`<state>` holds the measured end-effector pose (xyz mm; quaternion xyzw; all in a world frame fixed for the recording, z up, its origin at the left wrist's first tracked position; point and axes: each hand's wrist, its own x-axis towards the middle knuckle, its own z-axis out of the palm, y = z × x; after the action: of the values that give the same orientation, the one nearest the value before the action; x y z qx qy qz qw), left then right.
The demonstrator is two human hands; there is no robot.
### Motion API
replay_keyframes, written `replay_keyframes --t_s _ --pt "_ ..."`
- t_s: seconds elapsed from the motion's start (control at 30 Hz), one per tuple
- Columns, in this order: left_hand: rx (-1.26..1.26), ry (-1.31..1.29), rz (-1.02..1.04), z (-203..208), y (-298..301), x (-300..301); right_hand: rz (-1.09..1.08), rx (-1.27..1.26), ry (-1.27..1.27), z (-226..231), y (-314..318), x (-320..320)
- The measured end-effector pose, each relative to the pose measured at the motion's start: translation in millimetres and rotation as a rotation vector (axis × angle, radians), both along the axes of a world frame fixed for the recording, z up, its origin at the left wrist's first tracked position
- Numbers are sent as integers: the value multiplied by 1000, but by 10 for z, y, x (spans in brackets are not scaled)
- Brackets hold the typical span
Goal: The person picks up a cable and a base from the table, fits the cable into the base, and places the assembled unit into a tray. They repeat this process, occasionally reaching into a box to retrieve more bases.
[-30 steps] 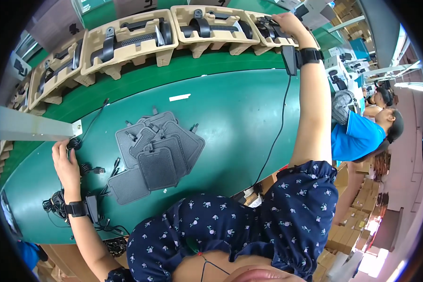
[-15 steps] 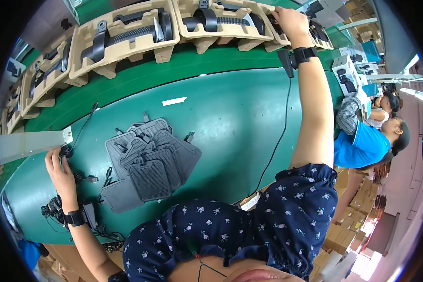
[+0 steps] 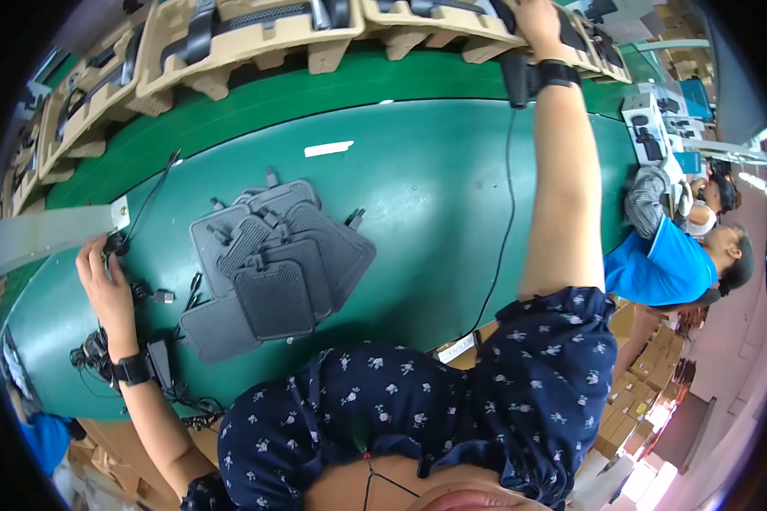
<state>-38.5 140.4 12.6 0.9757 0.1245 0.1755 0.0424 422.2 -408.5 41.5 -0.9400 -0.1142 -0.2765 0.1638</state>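
Left hand (image 3: 106, 285): fingers curled at a small black coiled cable (image 3: 116, 244) near the green worktop's (image 3: 435, 221) far-left edge, beside a white metal post (image 3: 55, 234). Contact appears likely; a firm grip cannot be confirmed. Right hand (image 3: 539, 25): extended past the far edge over the right part of a row of beige moulded trays (image 3: 256, 48); the upper frame cuts off the fingertips, so whether it grasps anything cannot be told.

Recommendation: the coil is best pinched around all its loops, with its loose end kept off the post. The right hand should reach down into the tray from above, holding the black box (image 3: 515, 78) at its wrist and the thin trailing black lead (image 3: 510, 183) clear of the tray rim.
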Motion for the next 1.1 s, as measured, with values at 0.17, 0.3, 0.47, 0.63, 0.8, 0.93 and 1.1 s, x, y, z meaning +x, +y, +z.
replay_keyframes --t_s 0.17,0.3,0.47,0.63,0.8,0.93,1.1 --pt "12 -17 0 39 -21 11 19 -106 38 -101 -513 170" --pt "22 -17 14 59 -46 -40 -58 -293 158 -88 -599 356" --pt "8 -48 32 25 -47 -19 -194 -405 132 -82 -823 469" --pt "23 -95 13 3 -42 -25 -39 -677 -309 226 418 -787" --pt "55 -114 34 -42 -71 -67 1152 -294 63 535 1764 -2911" --pt "66 -156 29 -83 -95 33 1284 -548 465 331 1865 -3758" --pt "82 -72 -11 -34 -48 36 1236 -431 484 103 1857 -3791"
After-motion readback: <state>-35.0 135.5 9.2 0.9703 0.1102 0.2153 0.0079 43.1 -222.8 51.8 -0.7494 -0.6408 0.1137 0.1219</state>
